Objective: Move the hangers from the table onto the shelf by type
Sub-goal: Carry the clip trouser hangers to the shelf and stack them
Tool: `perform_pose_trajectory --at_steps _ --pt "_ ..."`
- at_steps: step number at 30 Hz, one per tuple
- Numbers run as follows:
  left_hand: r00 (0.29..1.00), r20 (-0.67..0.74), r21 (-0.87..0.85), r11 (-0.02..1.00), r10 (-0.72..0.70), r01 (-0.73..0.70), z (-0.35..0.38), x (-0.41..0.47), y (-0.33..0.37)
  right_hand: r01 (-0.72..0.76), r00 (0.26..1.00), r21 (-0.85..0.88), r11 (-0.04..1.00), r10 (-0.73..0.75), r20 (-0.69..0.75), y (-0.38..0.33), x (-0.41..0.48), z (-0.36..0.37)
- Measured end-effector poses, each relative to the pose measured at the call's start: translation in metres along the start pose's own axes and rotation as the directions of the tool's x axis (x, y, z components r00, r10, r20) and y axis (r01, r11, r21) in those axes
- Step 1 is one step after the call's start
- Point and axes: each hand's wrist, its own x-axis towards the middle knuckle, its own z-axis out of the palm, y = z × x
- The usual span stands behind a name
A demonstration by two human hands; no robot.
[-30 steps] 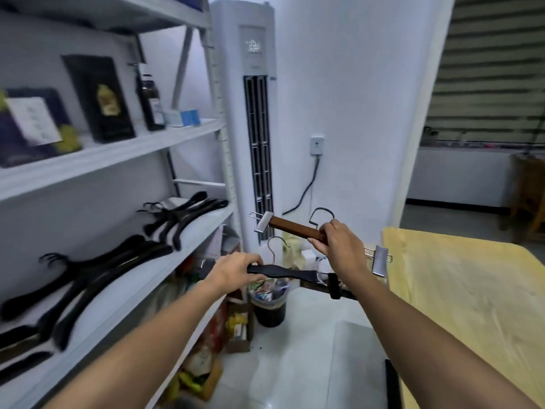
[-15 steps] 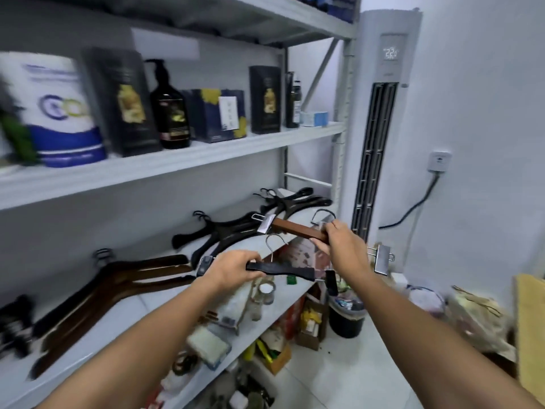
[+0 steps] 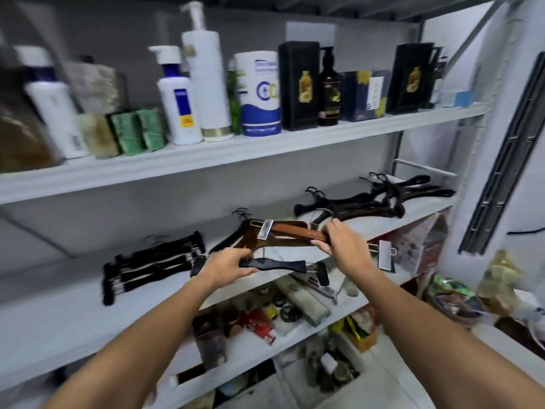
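Head view, shelf (image 3: 59,305) holds hangers (image 3: 147,264), apparently grouped

The brown hanger (image 3: 295,230) is reddish wood with silver clips; the black hanger (image 3: 272,264) is plain black. The shelf (image 3: 73,305) is pale grey-white. Towards its left edge the stacked hangers (image 3: 153,262) are black. The pump bottle (image 3: 180,110) is white with a blue-and-yellow label.

Brown hanger (image 3: 295,231) above black hanger (image 3: 274,264)
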Motion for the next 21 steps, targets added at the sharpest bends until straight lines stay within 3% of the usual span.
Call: perform_pose_trajectory --at_steps 9,21 --pt "0.976 -0.009 0.063 0.974 -0.218 0.218 -0.027 -0.105 -0.096 0.126 0.992 -0.004 0.992 -0.126 -0.020 -0.134 -0.007 0.013" --pt "0.901 0.000 0.038 0.900 -0.435 0.434 -0.024 -0.160 -0.157 0.224 0.974 0.029 0.974 -0.224 -0.019 -0.212 0.010 0.049"
